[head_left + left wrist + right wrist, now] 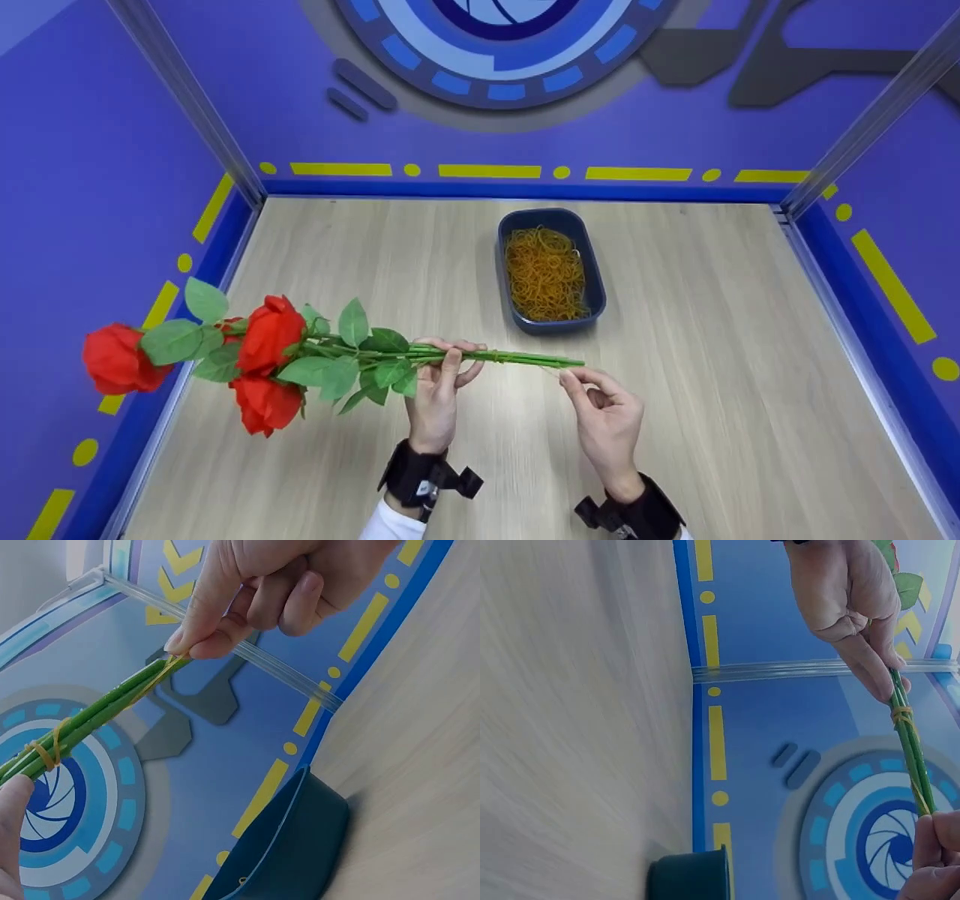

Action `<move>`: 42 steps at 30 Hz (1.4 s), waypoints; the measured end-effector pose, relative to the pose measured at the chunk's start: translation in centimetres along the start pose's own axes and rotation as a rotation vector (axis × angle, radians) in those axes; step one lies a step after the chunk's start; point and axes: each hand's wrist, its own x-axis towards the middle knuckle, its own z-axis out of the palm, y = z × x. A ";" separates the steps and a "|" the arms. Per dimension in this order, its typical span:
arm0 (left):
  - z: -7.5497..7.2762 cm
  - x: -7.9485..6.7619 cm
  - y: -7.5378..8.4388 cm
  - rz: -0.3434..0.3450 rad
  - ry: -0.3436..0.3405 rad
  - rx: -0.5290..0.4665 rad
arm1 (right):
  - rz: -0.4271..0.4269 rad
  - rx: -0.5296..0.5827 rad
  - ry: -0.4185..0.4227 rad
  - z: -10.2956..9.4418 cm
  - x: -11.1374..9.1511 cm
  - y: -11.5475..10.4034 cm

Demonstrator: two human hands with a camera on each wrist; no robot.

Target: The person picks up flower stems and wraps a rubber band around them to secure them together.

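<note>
A bunch of red roses (270, 336) with green leaves lies sideways above the table, blooms to the left. My left hand (435, 405) grips the green stems (532, 358) at mid-length, thumb across the near side. Around the stems, just right of that hand, a yellow rubber band (54, 750) is wound. One strand of it runs stretched along the stems to their cut ends. There my right hand (611, 420) pinches the strand between thumb and forefinger, its other fingers curled. In the right wrist view, the same strand (921, 791) reaches the right fingertips.
A dark blue box (559, 328) holding a heap of rubber bands (546, 277) stands on the wooden table (712, 360), beyond the stem ends. Blue printed panels (465, 146) enclose the table at the back and both sides. Some blooms hang over the left table edge.
</note>
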 end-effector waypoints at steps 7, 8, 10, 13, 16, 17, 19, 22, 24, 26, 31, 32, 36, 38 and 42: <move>0.0 0.2 0.2 -0.033 -0.034 0.027 | 0.103 -0.034 -0.020 -0.5 1.1 -0.7; 0.1 0.2 0.2 -0.029 -0.035 0.039 | 0.121 -0.040 -0.020 -0.6 1.2 -0.8; 0.2 0.1 0.2 -0.008 -0.041 0.068 | 0.142 -0.057 -0.013 -0.6 1.2 -0.8; 0.5 0.0 0.1 0.045 -0.052 0.110 | 0.116 -0.106 -0.007 -0.6 1.1 -0.7; 0.8 -0.2 0.0 0.083 -0.063 0.124 | 0.030 -0.180 -0.008 -0.5 1.1 -0.5; 0.9 -0.2 -0.1 0.085 -0.065 0.123 | -0.007 -0.207 -0.011 -0.5 1.1 -0.4; 1.0 -0.3 -0.2 0.077 -0.058 0.117 | -0.086 -0.265 -0.023 -0.4 1.1 -0.3; 1.1 -0.4 -0.4 0.043 -0.037 0.114 | -0.197 -0.338 -0.045 -0.2 1.0 -0.1; 1.1 -0.5 -0.5 0.017 -0.021 0.118 | -0.259 -0.390 -0.062 -0.1 1.1 -0.1; 1.1 -0.6 -0.5 -0.008 -0.010 0.119 | -0.306 -0.434 -0.075 -0.1 1.1 -0.2; 0.8 -0.8 -0.5 -0.072 -0.008 0.100 | -0.352 -0.458 -0.122 -0.3 1.5 -0.5; 0.8 -0.9 -0.5 -0.083 -0.012 0.091 | -0.352 -0.445 -0.132 -0.4 1.6 -0.6; 0.5 -1.0 -0.7 -0.125 -0.029 0.043 | -0.323 -0.410 -0.161 -1.0 2.3 -0.6; 0.3 -0.9 -0.8 -0.143 -0.037 0.021 | -0.296 -0.395 -0.186 -1.4 2.7 -0.5; 0.0 -0.9 -0.9 -0.172 -0.042 0.003 | -0.222 -0.368 -0.261 -2.0 3.5 0.0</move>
